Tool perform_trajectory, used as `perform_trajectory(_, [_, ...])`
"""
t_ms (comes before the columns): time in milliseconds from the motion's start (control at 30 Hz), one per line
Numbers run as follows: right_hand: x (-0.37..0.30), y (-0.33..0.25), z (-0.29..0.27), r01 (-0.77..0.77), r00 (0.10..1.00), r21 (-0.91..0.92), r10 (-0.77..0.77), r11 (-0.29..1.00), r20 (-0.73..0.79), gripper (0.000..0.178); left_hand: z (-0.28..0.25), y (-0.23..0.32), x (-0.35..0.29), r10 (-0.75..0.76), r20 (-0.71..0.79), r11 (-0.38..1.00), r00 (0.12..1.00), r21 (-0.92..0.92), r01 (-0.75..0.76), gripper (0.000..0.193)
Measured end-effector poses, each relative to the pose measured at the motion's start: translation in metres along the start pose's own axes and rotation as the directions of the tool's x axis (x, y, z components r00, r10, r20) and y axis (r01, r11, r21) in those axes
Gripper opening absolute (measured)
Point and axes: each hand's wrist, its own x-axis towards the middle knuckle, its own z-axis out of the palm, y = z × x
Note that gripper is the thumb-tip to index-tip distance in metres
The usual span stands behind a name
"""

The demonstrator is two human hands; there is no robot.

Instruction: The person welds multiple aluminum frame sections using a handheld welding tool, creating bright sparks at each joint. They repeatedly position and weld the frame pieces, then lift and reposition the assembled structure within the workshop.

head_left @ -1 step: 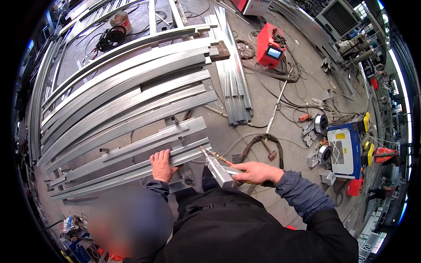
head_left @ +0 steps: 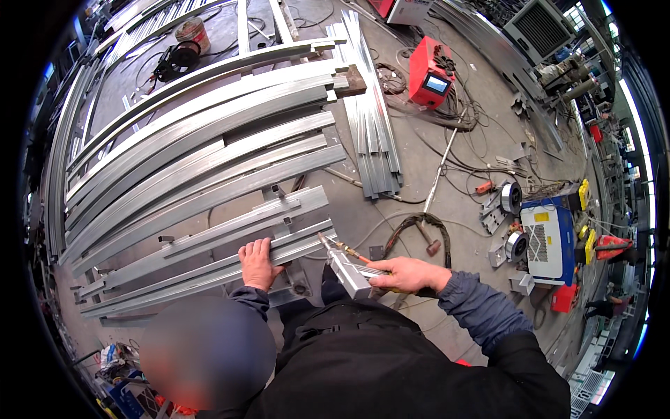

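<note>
My left hand (head_left: 257, 264) rests on the nearest metal profile (head_left: 202, 281), its fingers stretched over the top and the thumb spread to the right. In my right hand (head_left: 410, 275) is a grey welding gun (head_left: 347, 274) with a boxy body and a pointed copper-coloured tip; my fingers are wrapped round its handle. A thin brass and orange tube runs along the gun. The tip sits just by the right end of the profiles, and I cannot tell whether it touches. A second profile with short square tube pieces (head_left: 287, 221) lies just beyond.
Long galvanised profiles (head_left: 209, 150) lie in rows farther off. To the right are a hammer (head_left: 428, 241), cables (head_left: 460, 164), wire spools (head_left: 516, 246), a white-blue machine (head_left: 549, 241) and a red machine with a screen (head_left: 428, 73). A blurred head (head_left: 209, 353) blocks the lower left.
</note>
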Motion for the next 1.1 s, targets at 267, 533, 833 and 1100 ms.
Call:
perform_trajectory(267, [0.002,-0.005,-0.011,0.032,0.998,0.053,-0.035,0.998,0.052,0.061,-0.001,0.001,0.001,-0.011,0.01,1.0,1.0,0.012,0.011,0.092])
perform_trajectory(533, [0.007,0.002,-0.01,0.027,0.999,0.025,-0.028,0.999,0.046,0.068,0.002,-0.004,0.002,-0.006,0.031,1.0,0.999,0.027,0.005,0.09])
perform_trajectory(833, [0.002,-0.007,-0.014,0.011,0.999,0.03,-0.012,0.999,0.044,0.066,0.005,-0.003,0.001,-0.016,0.001,1.0,1.0,0.0,0.016,0.091])
perform_trajectory(1100, [0.002,-0.003,-0.015,0.017,0.999,0.017,-0.017,1.0,0.034,0.06,0.004,-0.003,0.003,0.005,-0.025,1.0,1.0,0.0,-0.005,0.089])
